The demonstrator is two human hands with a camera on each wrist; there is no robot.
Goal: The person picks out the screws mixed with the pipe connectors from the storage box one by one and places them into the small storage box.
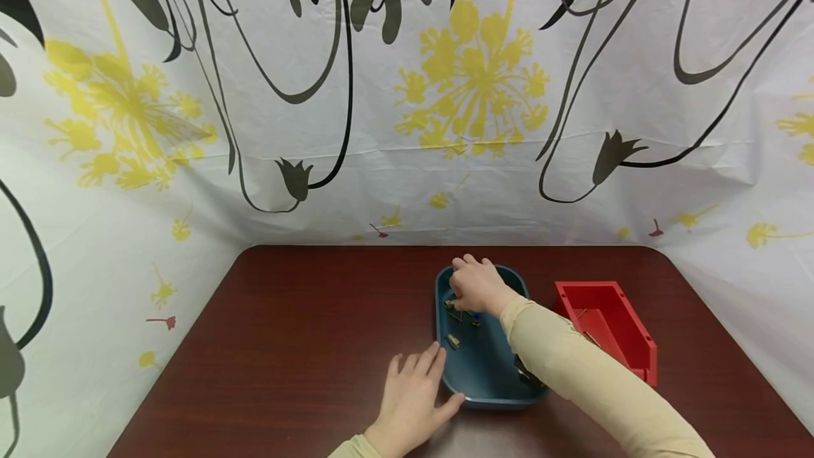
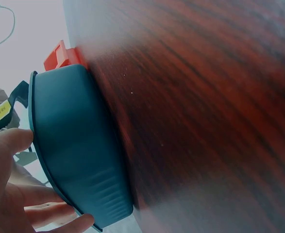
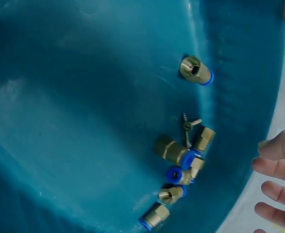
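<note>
A blue-green oval tray [image 1: 490, 366] stands on the table. My left hand [image 1: 416, 398] touches the tray's near left rim with extended fingers; the left wrist view shows thumb and fingers against the rim [image 2: 47, 170]. Over the tray's far end is my right hand [image 1: 480, 285], fingers pointing down and left. In the right wrist view its relaxed fingers [image 3: 278, 194] show nothing held. Several brass fittings with blue collars, one of them a larger fitting [image 3: 174, 150], lie clustered in the tray beside small screws [image 3: 187, 127]. A single brass fitting [image 3: 195, 70] lies apart.
To the tray's right, a red bin [image 1: 642, 345] holds a few slender brass-coloured pieces, partly hidden by my right sleeve [image 1: 572, 359]. Under that forearm, a dark object [image 1: 524, 373] shows at the tray's right side. Patterned cloth [image 1: 356, 126] hangs behind the dark wooden table [image 1: 318, 345].
</note>
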